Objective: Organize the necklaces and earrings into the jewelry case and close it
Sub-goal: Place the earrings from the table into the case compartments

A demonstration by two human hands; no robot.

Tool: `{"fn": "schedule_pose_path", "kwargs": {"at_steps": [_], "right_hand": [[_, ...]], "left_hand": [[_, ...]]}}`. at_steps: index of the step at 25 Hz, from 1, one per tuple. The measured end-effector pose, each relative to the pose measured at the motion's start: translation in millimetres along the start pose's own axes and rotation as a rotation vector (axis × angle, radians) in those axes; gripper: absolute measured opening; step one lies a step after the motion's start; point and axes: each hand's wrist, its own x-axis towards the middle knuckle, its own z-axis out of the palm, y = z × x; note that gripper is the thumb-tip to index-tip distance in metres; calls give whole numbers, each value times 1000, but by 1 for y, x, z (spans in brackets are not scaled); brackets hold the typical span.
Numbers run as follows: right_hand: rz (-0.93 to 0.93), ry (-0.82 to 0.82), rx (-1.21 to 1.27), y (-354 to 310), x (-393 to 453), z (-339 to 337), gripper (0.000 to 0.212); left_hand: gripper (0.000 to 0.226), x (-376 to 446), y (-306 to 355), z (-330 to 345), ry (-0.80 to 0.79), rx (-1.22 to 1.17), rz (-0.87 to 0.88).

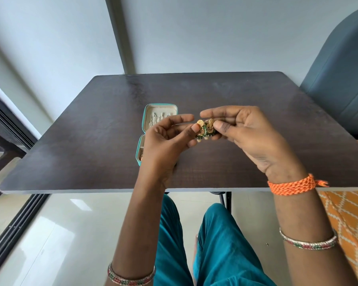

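There were two hands (165, 139) (250, 137), two gold-and-green earrings (206, 129), one open jewelry case (160, 107), one table (256, 100), two bangles (130, 278) (308, 242).

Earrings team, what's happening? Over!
Left hand and right hand both pinching gold-green earrings. Jewelry case open, chains inside. Nothing blocking.

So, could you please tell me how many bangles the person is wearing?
2: one beaded bangle on the left forearm, one bangle on the right forearm. The orange braided thread on the right wrist is not counted. More could sit out of view.
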Motion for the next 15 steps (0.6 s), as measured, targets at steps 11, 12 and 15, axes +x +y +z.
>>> {"fn": "schedule_pose_path", "kwargs": {"at_steps": [11,12,15], "right_hand": [[-33,68,72,-8,-8,-1,22],[-32,71,82,-8,-8,0,19],[-23,75,89,-6,-7,2,14]], "left_hand": [[14,-7,7,2,94,-128,0],[14,-7,7,2,109,-126,17],[13,-7,4,1,130,-102,42]]}}
